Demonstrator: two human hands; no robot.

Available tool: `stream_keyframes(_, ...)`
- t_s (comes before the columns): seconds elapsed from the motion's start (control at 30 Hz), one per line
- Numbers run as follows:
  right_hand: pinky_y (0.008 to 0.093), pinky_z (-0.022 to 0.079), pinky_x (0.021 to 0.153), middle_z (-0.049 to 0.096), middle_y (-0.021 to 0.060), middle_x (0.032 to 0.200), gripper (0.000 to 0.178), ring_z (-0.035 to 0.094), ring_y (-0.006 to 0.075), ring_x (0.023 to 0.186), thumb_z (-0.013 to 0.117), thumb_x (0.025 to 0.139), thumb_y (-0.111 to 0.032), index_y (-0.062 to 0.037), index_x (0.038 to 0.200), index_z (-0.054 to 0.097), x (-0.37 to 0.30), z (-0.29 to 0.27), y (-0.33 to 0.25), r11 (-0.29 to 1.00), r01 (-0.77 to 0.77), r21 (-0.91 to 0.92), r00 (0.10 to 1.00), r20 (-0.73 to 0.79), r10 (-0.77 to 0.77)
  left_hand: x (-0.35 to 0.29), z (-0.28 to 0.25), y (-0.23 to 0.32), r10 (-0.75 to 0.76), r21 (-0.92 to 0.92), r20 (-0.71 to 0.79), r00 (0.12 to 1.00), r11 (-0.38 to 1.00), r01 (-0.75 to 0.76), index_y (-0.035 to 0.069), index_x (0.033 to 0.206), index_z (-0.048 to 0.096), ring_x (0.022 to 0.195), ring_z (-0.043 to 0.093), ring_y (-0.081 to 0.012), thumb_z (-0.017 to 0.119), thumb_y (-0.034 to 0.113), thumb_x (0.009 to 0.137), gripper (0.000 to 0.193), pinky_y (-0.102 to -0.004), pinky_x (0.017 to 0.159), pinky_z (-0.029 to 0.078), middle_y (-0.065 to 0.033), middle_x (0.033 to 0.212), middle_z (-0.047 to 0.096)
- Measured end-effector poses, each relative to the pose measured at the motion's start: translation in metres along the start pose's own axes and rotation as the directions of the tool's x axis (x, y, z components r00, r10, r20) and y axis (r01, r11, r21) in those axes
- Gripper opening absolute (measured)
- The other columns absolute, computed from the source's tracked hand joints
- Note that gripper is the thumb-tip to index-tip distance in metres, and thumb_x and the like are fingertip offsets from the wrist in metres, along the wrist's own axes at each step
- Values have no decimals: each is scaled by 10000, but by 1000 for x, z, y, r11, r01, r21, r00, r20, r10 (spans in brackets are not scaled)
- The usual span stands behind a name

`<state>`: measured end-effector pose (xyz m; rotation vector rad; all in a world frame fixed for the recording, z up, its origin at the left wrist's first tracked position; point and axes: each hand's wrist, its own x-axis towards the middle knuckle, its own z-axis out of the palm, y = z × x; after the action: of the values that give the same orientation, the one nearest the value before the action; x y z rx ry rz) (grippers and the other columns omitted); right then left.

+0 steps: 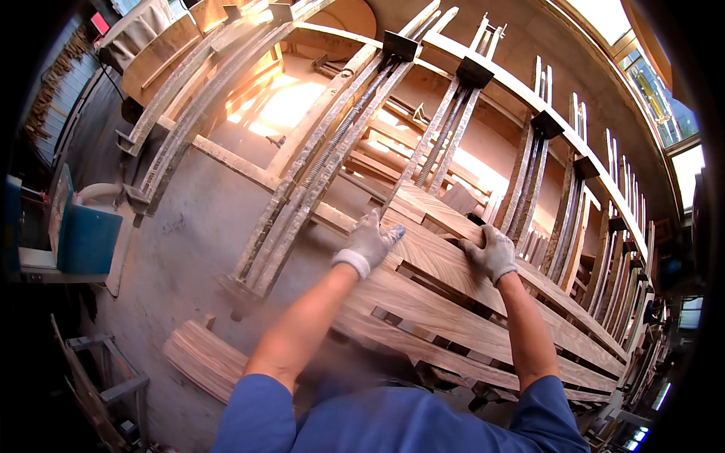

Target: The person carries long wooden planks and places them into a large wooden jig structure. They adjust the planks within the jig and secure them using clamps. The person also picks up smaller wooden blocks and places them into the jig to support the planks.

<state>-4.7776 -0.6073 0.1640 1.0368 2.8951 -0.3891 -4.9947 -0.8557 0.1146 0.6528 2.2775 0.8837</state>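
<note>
Both my hands wear pale work gloves. My left hand [368, 243] is at the left end of a wooden panel [445, 260], with its thumb over the top and its other fingers along the end edge. My right hand [492, 255] grips the panel's far side, fingers curled over a rail; its fingertips are partly hidden. Angled, zigzag grain shows on the panel near my left hand. Closer to my body lie more long wooden boards [423, 306], with dark gaps between them. Just beyond my hands a screw clamp [434, 151] stands upright against the frame.
A long rack of bar clamps [332, 143] with threaded rods runs across the far side and curves off right. Stacked wooden strips [204, 355] lie at the lower left. A blue metal machine [89, 238] and a metal stand [113, 377] are at the left.
</note>
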Motion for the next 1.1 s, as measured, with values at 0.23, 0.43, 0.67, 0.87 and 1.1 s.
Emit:
stream_keyframes(0.23,515,546,856,733,234,989,578,710,426,956,764,904,-563,-21,1084,682,-1,6,-5,1000,-25,13,998,-52,25,-3,2,2,-12,12,-19,1000,1000,12,-107,1555,422,1407,536,-447,739,539,964,932,-460,1203,422,-342,1482,564)
stream_keyframes(0.43,515,551,833,727,253,960,580,714,438,927,721,945,-564,-1,1082,686,4,2,-11,999,-49,10,999,-15,49,-10,-5,10,8,29,-14,1000,1000,-8,-94,1573,398,1440,495,-458,729,556,965,950,-467,1221,398,-337,1512,538)
stream_keyframes(0.67,542,539,863,728,258,951,571,710,455,938,668,986,-587,-21,1058,668,41,14,-70,998,-2,64,999,42,-1,-7,-9,7,3,-6,11,1000,1000,-2,-87,1575,397,1446,482,-461,715,569,968,948,-472,1229,387,-340,1522,524)
stream_keyframes(0.87,530,530,923,714,256,1073,541,696,445,1037,612,1030,-535,0,1095,660,62,25,-114,994,91,59,996,16,-92,-7,-8,7,9,-27,14,1000,1000,-9,-71,1572,415,1436,486,-455,721,551,967,920,-473,1221,393,-324,1510,532)
stream_keyframes(1.1,515,526,946,734,255,1078,526,697,427,1058,653,1008,-509,-8,1167,678,61,35,-116,996,28,88,999,-37,-25,-6,-5,7,16,2,-4,1000,1000,-16,-60,1578,420,1435,490,-446,726,552,961,921,-472,1225,390,-314,1517,528)
